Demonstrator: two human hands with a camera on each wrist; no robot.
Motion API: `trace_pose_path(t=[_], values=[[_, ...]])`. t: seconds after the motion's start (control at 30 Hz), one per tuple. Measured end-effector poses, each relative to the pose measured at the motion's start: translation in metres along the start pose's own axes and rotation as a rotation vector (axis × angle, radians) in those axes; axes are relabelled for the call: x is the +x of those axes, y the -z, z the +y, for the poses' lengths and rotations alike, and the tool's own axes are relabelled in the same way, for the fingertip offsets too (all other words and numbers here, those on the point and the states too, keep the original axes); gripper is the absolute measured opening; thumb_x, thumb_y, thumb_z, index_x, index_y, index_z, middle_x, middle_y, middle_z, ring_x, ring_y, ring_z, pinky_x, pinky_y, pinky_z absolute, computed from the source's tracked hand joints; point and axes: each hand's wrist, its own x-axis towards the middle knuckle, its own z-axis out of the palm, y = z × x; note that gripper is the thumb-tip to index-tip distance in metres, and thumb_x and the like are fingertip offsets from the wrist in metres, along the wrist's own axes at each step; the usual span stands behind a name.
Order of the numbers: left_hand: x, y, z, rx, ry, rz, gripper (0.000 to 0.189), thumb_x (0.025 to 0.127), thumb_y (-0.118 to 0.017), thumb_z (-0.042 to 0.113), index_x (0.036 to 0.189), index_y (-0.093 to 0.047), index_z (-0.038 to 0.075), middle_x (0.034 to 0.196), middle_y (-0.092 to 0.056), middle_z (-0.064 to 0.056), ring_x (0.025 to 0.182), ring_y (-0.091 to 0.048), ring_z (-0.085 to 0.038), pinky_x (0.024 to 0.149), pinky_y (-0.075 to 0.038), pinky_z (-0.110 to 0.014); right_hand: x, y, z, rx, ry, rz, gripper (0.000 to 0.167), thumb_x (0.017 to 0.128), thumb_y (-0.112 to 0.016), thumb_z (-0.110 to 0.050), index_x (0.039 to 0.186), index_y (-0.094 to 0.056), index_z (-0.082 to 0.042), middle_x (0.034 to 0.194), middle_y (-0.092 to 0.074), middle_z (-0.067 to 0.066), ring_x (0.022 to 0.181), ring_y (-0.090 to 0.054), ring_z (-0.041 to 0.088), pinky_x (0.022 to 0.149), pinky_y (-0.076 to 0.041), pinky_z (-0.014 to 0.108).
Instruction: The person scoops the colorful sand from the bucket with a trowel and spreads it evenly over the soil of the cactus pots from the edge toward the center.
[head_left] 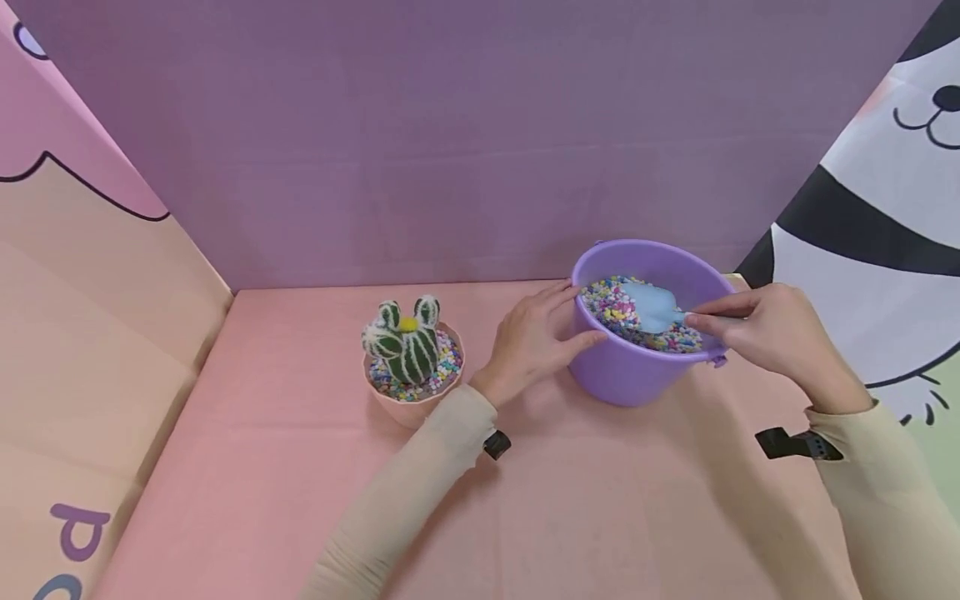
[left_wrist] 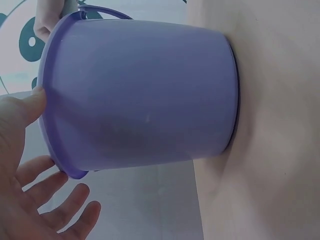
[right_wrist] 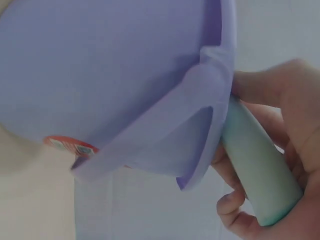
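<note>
A purple bucket (head_left: 626, 375) stands upright, partly filled with small multicoloured pebbles (head_left: 618, 312). Inside it lies the blade of a light blue scoop (head_left: 652, 307), with some pebbles against its left edge. My right hand (head_left: 772, 329) grips the scoop's handle (right_wrist: 260, 165) at the bucket's right rim. At the left rim, my left hand (head_left: 528, 337) has its thumb (left_wrist: 35, 102) and some fingertips touching the edge, fingers spread. To the left sits a pale pink pot (head_left: 408, 410) holding a knitted-looking green and white cactus (head_left: 412, 357) among similar pebbles.
Pink cloth (head_left: 300, 483) covers the table. A purple backdrop (head_left: 450, 167) rises behind it, with printed panels at both sides, a panda (head_left: 885, 250) on the right one. The bucket's handle (right_wrist: 135, 132) hangs down its outer side.
</note>
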Motion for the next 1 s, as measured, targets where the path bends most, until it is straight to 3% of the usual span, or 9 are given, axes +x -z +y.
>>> trace_pose_path(t=[0.17, 0.37, 0.67, 1.0], values=[[0.0, 0.001, -0.001, 0.009, -0.016, 0.018, 0.076, 0.09, -0.079, 0.059, 0.153, -0.06, 0.021, 0.162, -0.055, 0.005, 0.149, -0.054, -0.02, 0.118, -0.049, -0.048, -0.007, 0.005, 0.001, 0.098, -0.051, 0.038, 0.035, 0.09, -0.086, -0.039, 0.109, -0.086, -0.01, 0.084, -0.083, -0.003, 0.073, -0.058, -0.013, 0.058, -0.047, 0.021], [0.0, 0.001, 0.001, 0.004, -0.011, 0.011, 0.076, 0.09, -0.079, 0.06, 0.153, -0.06, 0.022, 0.162, -0.054, 0.007, 0.149, -0.053, -0.019, 0.118, -0.049, -0.047, -0.011, 0.009, 0.005, 0.109, -0.091, 0.046, 0.039, 0.091, -0.084, -0.042, 0.112, -0.085, -0.008, 0.077, -0.079, -0.02, 0.076, -0.056, -0.018, 0.061, -0.046, 0.018], [0.0, 0.001, 0.002, 0.014, -0.014, 0.007, 0.076, 0.09, -0.079, 0.059, 0.153, -0.06, 0.02, 0.162, -0.055, 0.003, 0.149, -0.053, -0.023, 0.12, -0.047, -0.047, -0.015, 0.014, 0.007, 0.094, -0.144, 0.03, 0.046, 0.092, -0.082, -0.045, 0.113, -0.084, -0.005, 0.079, -0.082, -0.007, 0.075, -0.054, -0.016, 0.061, -0.045, 0.02], [0.0, 0.001, 0.002, 0.025, -0.034, 0.027, 0.076, 0.09, -0.079, 0.06, 0.151, -0.062, 0.019, 0.161, -0.056, 0.002, 0.147, -0.055, -0.024, 0.118, -0.048, -0.047, -0.018, 0.017, 0.008, 0.123, -0.191, 0.002, 0.054, 0.091, -0.081, -0.054, 0.117, -0.083, -0.007, 0.077, -0.078, -0.022, 0.078, -0.057, -0.012, 0.064, -0.047, 0.022]])
